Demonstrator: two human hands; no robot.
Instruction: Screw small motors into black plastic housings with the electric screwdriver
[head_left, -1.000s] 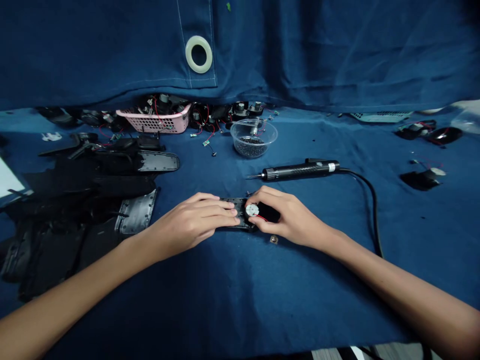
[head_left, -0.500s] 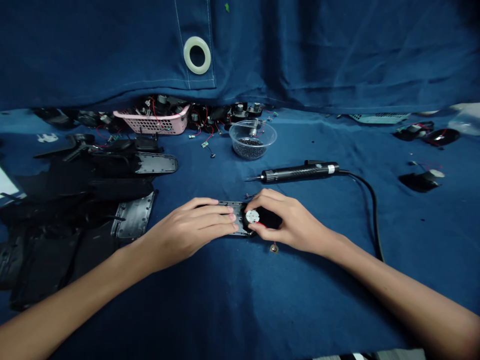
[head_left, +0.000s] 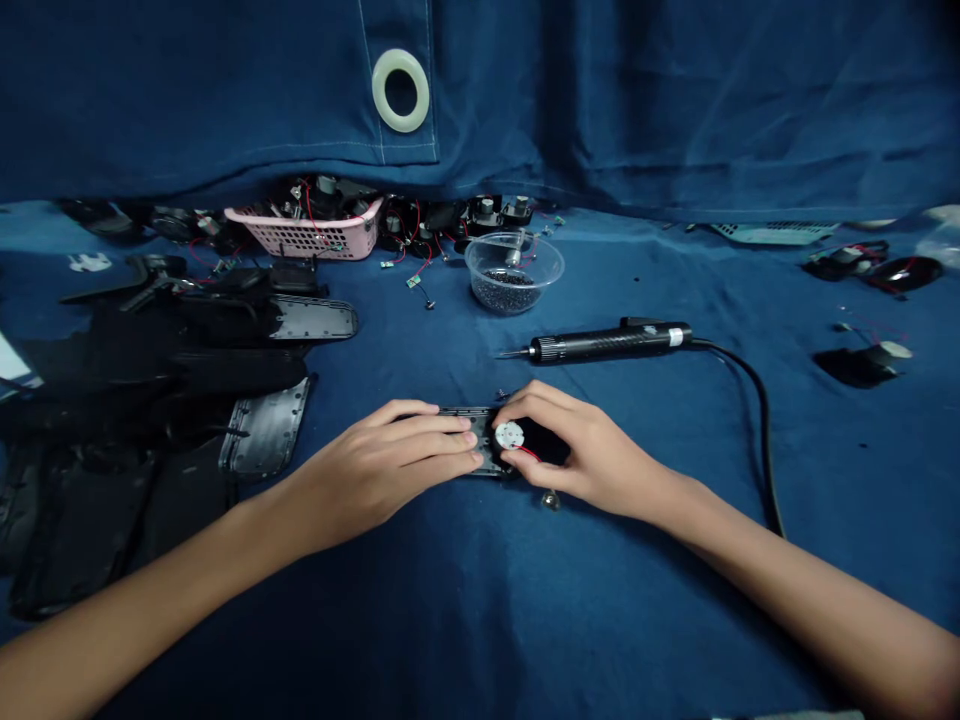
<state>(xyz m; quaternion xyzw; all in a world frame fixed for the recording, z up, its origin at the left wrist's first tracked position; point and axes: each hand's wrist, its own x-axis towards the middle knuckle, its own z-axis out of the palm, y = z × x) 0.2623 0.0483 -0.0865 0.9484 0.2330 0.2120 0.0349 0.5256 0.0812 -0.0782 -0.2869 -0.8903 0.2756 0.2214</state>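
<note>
Over blue cloth, left fingers stretch across a casing, grip unclear; right fingers pinch a round part.

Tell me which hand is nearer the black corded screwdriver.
Right. The right hand is just below the screwdriver in view; the left hand is farther off, below and to its left.

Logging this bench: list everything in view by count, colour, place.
panel: one, grey, centre
round part: one, white-topped, panel's right end
metal piece: one, silvery, near centre
screwdriver: one, black, right of centre
bowl: one, clear, back centre
baskets: two, pink back left, teal back right
casing parts: many, mostly black, left
wired parts: several, black, back and right
curtain: one, blue, top
cloth: one, blue, underneath
left hand: one, bare, on panel
right hand: one, bare, gripping round part
</note>
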